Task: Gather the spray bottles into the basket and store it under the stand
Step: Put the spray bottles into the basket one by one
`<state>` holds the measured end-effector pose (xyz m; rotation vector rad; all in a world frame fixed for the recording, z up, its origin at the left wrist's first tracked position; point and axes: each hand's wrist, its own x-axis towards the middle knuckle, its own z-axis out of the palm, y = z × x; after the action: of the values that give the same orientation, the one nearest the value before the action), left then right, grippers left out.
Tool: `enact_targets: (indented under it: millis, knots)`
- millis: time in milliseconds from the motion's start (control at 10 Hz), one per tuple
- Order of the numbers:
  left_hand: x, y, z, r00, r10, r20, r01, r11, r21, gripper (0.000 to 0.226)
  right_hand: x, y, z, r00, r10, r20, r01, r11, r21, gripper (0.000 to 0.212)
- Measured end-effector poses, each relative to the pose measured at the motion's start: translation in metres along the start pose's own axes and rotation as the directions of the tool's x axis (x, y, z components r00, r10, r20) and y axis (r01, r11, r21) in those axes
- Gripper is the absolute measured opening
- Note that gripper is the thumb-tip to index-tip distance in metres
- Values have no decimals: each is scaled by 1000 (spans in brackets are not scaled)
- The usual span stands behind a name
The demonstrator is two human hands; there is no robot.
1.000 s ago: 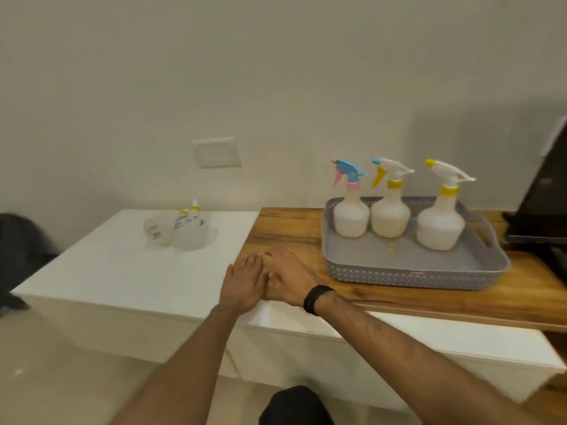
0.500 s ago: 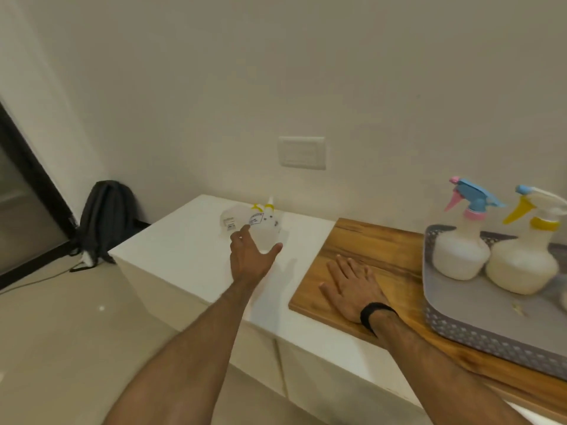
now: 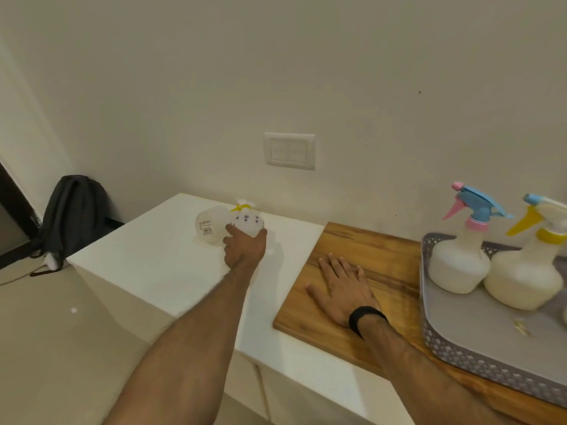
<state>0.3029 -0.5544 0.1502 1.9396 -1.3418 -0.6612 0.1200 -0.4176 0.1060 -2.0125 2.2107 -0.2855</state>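
Observation:
On the white cabinet top (image 3: 153, 265), near the wall, stand two pale spray bottles. My left hand (image 3: 244, 248) wraps around the nearer one, a translucent bottle with a yellow collar (image 3: 248, 220). The other translucent bottle (image 3: 210, 223) stands just left of it, untouched. My right hand (image 3: 343, 286) lies flat and open on the wooden board (image 3: 352, 243). At the right sits the grey perforated basket (image 3: 460, 354), holding a bottle with a blue and pink sprayer (image 3: 460, 265) and a bottle with a yellow trigger (image 3: 521, 280).
A dark backpack (image 3: 73, 210) leans on the wall at the left, on the floor. A white switch plate (image 3: 290, 150) is on the wall above the cabinet. The cabinet's front edge drops to a tiled floor (image 3: 46, 348).
My left hand has reached forward from the cabinet's front and closed around the yellow-collared bottle. The view has swung left. My right hand stays flat on the board.

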Motion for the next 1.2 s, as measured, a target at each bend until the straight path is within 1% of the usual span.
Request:
enact_targets:
  millis: [100,200,300,400,500,600,700,800,900,1000,1100,1200]
  knots:
    - [-13,-1,5,993,-114,-2,107,939,-327,83,0,0,0,1000,7,0,-7,1000,3,79]
    - [-38,-6,2,971,-229,72,209,656,-725,66,-1,-1,-2,1000,13,4,-13,1000,3,78]
    - [-71,-20,5,952,-175,250,297,340,-892,53,-2,-1,-3,1000,19,22,-19,1000,4,75]
    - [-109,-31,-2,924,5,383,372,231,-899,49,-7,-4,-15,998,36,46,-42,991,127,69]
    - [-132,-26,-11,916,133,378,334,269,-903,52,-23,-8,-32,990,135,47,-141,876,462,67]
    - [-159,-20,-5,891,256,375,260,389,-884,70,-46,-14,-43,981,158,111,-169,422,891,75]
    - [-195,-17,16,896,329,299,53,588,-807,81,-63,-19,-58,975,189,115,-124,41,991,74]
    - [-207,-18,28,863,468,191,-238,710,-663,99,-64,-18,-76,941,333,56,-90,88,992,69]
    - [-212,-21,27,769,578,275,-343,735,-585,102,-57,-15,-92,858,512,-40,-108,257,960,46]
    - [-212,-17,35,763,525,377,-312,810,-497,106,-58,-10,-104,823,540,-174,-48,372,927,30]
    - [-214,-11,37,710,533,460,-382,840,-385,98,-71,0,-130,830,489,-268,91,355,930,28]
    - [-227,9,38,627,481,612,-332,876,-349,74,-84,22,-171,853,390,-346,200,368,908,23]
